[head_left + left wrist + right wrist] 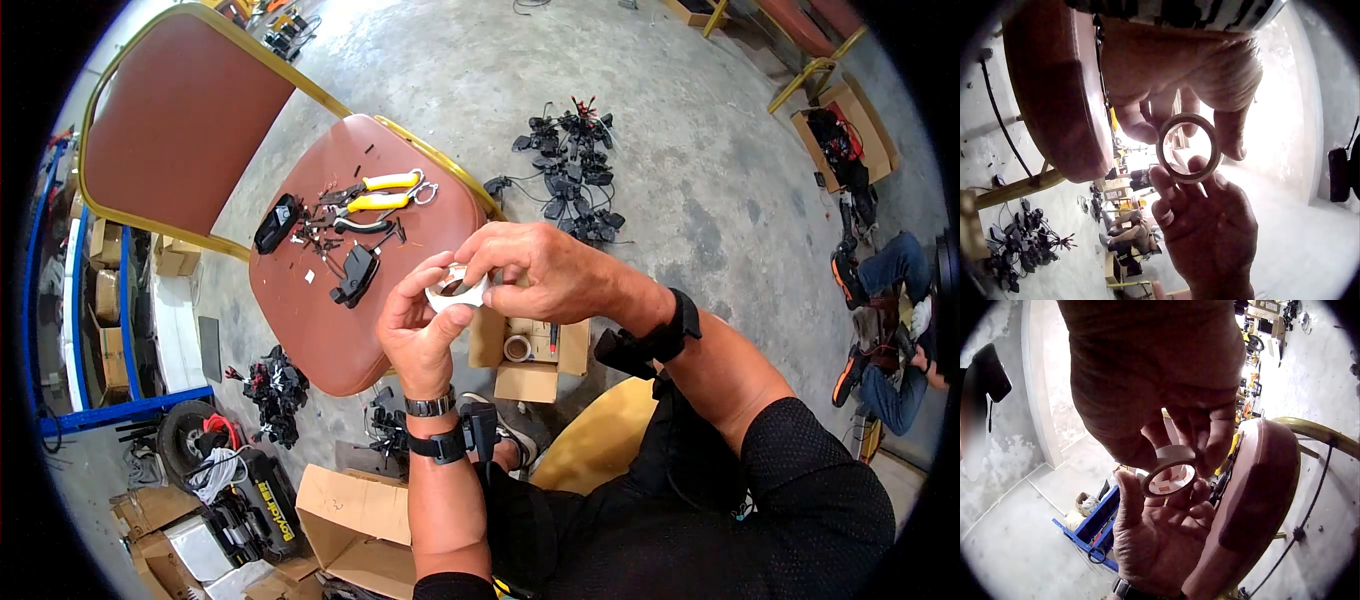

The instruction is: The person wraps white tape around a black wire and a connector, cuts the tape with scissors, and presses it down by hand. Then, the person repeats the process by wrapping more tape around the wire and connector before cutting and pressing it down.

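Observation:
A roll of white tape (472, 299) is held up between both hands, over the front edge of the chair seat. My left hand (420, 335) grips it from the left, thumb on the near side and fingers on the far side. With bent fingers, my right hand (540, 268) pinches the roll's right edge, its fingertips at the rim. In the right wrist view the tape (1176, 454) shows its smooth white outer face and red print inside the core. The left wrist view shows the ring of tape (1161, 150) nearly face-on, with fingers around it.
On the brown chair seat (290, 335) lie yellow-handled pliers (380, 202), a black device (357, 275) and scattered small black bits. Below the hands stands an open carton (525, 383) holding a brown tape roll (517, 347). Bundles of black cabled parts (570, 170) lie on the floor.

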`<act>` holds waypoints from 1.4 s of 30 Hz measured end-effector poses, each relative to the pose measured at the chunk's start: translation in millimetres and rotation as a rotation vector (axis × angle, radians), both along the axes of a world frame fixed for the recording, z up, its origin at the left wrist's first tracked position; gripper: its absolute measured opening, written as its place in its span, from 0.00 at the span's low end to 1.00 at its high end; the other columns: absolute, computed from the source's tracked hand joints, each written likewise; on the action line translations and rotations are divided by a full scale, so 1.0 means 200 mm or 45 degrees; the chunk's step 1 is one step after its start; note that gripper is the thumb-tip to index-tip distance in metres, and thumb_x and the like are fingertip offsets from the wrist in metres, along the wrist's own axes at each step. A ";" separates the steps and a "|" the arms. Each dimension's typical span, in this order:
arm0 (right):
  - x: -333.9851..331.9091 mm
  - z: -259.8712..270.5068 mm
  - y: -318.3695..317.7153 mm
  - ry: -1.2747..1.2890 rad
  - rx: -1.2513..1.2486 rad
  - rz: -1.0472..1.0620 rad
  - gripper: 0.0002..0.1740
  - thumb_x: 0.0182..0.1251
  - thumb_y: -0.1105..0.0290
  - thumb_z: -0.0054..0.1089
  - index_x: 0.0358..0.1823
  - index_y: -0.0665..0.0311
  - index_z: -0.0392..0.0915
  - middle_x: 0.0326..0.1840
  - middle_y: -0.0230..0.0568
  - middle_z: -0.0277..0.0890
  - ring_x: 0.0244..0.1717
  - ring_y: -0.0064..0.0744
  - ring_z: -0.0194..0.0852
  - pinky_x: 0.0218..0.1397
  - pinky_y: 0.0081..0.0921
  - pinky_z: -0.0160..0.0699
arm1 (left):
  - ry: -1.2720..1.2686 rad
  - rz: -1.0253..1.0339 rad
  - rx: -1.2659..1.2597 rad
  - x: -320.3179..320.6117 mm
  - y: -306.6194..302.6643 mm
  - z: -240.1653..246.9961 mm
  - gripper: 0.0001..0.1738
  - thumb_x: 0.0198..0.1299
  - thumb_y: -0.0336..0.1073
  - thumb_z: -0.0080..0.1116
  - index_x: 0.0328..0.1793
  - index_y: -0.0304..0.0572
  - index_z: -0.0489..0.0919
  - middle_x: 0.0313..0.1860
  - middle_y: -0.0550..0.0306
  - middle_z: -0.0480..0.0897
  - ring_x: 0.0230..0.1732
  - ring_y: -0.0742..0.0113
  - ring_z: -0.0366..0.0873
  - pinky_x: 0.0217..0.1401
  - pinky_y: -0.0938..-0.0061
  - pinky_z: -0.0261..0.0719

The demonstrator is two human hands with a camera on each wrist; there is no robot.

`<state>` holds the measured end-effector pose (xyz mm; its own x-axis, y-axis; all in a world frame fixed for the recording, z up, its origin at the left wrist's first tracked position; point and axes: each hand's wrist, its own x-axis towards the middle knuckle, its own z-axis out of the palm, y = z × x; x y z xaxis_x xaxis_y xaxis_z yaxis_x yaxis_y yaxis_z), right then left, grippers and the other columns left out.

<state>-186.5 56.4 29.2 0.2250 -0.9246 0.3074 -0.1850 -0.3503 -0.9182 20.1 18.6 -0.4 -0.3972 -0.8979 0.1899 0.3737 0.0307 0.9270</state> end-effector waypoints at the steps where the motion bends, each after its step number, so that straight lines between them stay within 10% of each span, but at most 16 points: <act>1: 0.00 0.00 0.00 -0.005 -0.005 0.000 0.12 0.58 0.80 0.59 0.45 0.69 0.81 0.55 0.49 0.79 0.46 0.30 0.82 0.43 0.24 0.83 | 0.008 0.004 0.007 0.00 0.00 0.00 0.29 0.49 0.28 0.80 0.58 0.34 0.80 0.65 0.40 0.79 0.58 0.61 0.82 0.61 0.68 0.82; 42: 0.00 -0.03 -0.01 0.026 -0.118 -0.004 0.11 0.63 0.79 0.58 0.47 0.68 0.82 0.54 0.54 0.81 0.52 0.46 0.84 0.54 0.34 0.83 | -0.001 0.038 0.009 0.00 0.00 0.00 0.27 0.50 0.29 0.79 0.56 0.33 0.81 0.64 0.41 0.80 0.56 0.61 0.83 0.61 0.68 0.82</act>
